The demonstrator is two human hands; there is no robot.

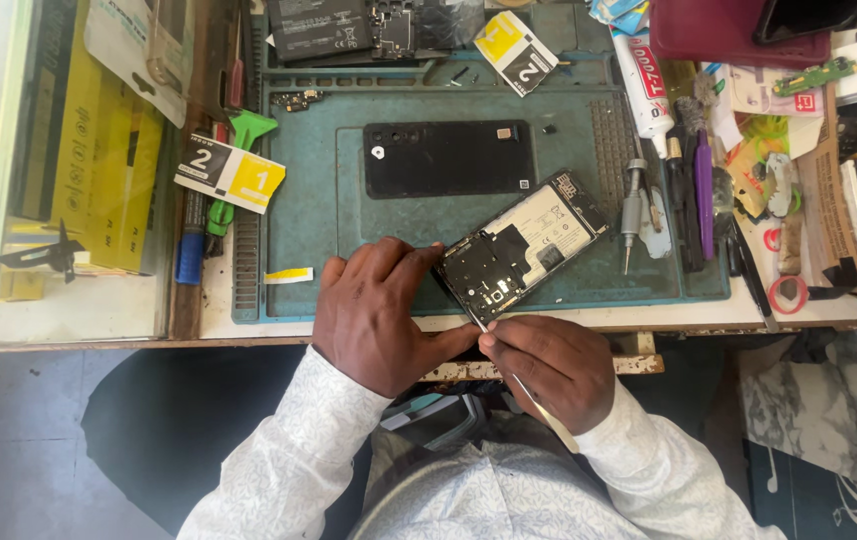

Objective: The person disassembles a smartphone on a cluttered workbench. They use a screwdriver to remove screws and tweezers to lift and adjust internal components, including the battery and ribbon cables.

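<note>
Your table (pixel 649 318) carries a teal repair mat (pixel 329 210), and on it a black phone back cover (pixel 449 158) lies flat. Just below it sits the opened phone (pixel 521 245), tilted, at the mat's near edge. Your left hand (pixel 379 315) clamps its lower end; your right hand (pixel 549 365) pinches thin tweezers (pixel 524 385), tip touching the phone's corner.

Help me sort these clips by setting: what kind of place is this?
Most likely a phone repair bench. An opened phone lies on a teal work mat, its black back cover set aside, and the right hand works a thin metal tool at its edge.
</note>
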